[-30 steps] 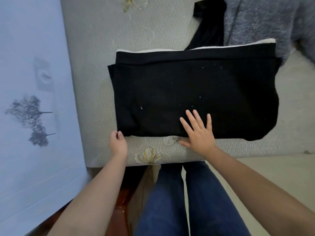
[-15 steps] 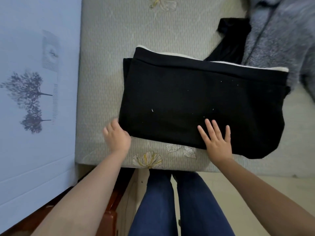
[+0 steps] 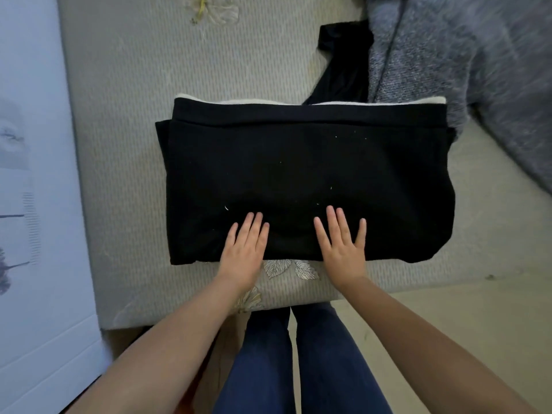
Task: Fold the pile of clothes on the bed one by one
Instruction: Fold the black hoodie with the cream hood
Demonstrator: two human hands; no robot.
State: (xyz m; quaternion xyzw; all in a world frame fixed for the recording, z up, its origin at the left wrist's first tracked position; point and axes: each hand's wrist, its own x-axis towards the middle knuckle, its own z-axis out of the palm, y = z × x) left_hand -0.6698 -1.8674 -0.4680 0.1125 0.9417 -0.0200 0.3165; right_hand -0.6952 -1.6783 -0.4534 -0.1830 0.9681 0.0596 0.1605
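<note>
Black folded garment lies flat on the bed, a broad rectangle near the edge closest to the person, with a thin cream layer showing along its far edge. Both hands rest palm-down on the garment's near edge, fingers straight and slightly spread, gripping nothing: the left hand toward the garment's left part, the right hand near its middle, the two a little apart. Beyond the garment's far right corner lies another black piece of clothing, and right of that a grey fuzzy garment, which the folded garment's right end touches or overlaps. Below the garment's near edge, a leaf print marks the bed cover. Left of the garment, past the bed, stands a pale blue surface.
</note>
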